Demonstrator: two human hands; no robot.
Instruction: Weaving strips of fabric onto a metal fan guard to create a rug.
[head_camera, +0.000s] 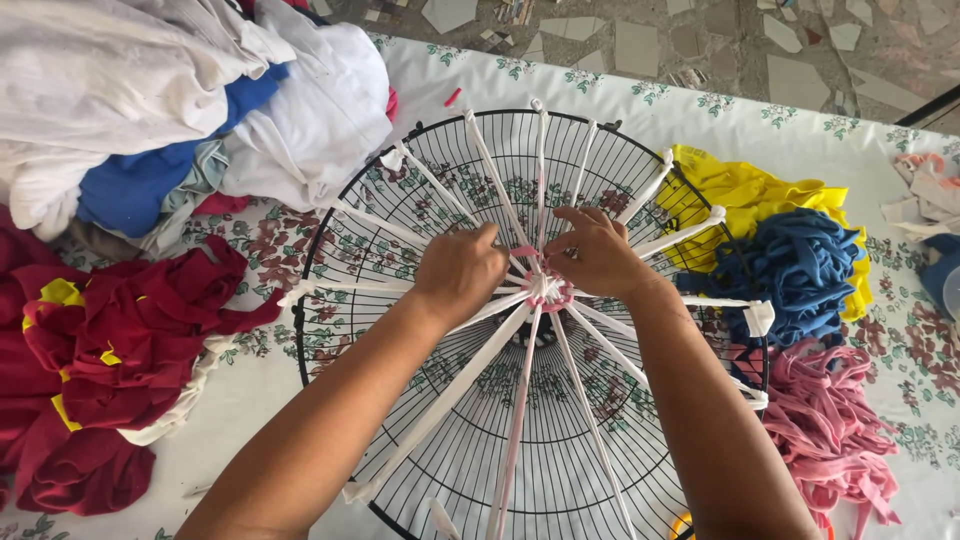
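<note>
1. Wire fan guard (400, 330) lies flat mid-tabletop, white fabric strips (470, 375) radiating from its hub.
2. Left hand (458, 272) closed, pinching strips at hub.
3. Right hand (598, 252) fingers curled, gripping pink strip (525, 251).

I see both of my bare forearms reaching up from the bottom edge and converging toward the hub of the round wire fan guard (400, 190). My left hand (460, 272) sits just left of that hub, knuckles up, fingers curled under into a loose fist, thumb pointing toward the hub. My right hand (597, 252) sits just right of the hub and slightly above it, palm down, fingers bent, their tips pinching inward at the hub. The two hands are nearly touching.
</note>
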